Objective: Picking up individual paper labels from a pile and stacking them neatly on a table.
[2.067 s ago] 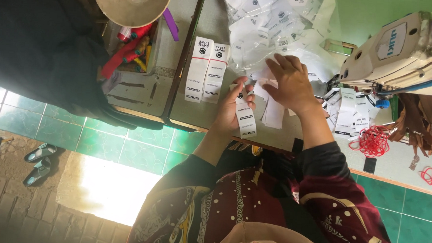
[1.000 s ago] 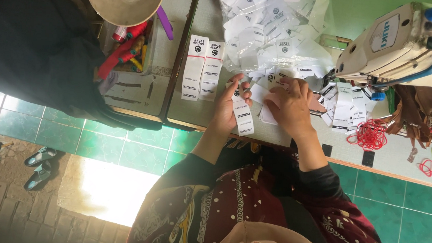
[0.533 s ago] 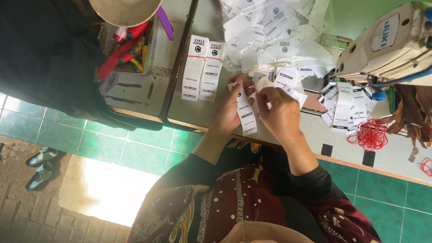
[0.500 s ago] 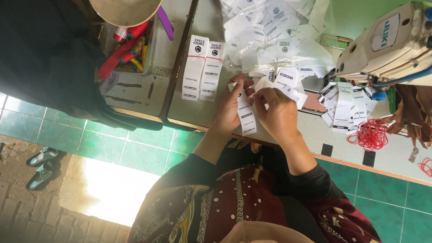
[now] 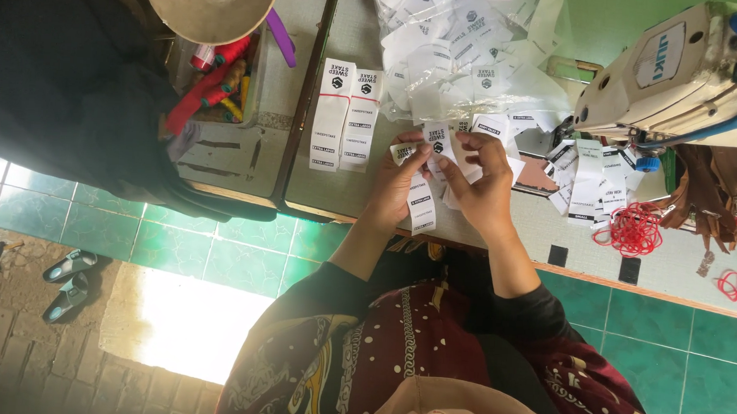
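The right hand (image 5: 484,187) has come off the desk (image 5: 336,193) and now pinches the same white label strip (image 5: 422,203) as the left hand (image 5: 399,179), held just in front of the label pile (image 5: 467,46)

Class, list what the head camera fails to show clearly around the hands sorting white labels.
- White label strip: its upper end hidden by left hand fingers.
- Right hand: palm faces away; labels beneath hidden.
- Sewing machine: cut off by the right edge.
- Bagged labels: blurred by the plastic.
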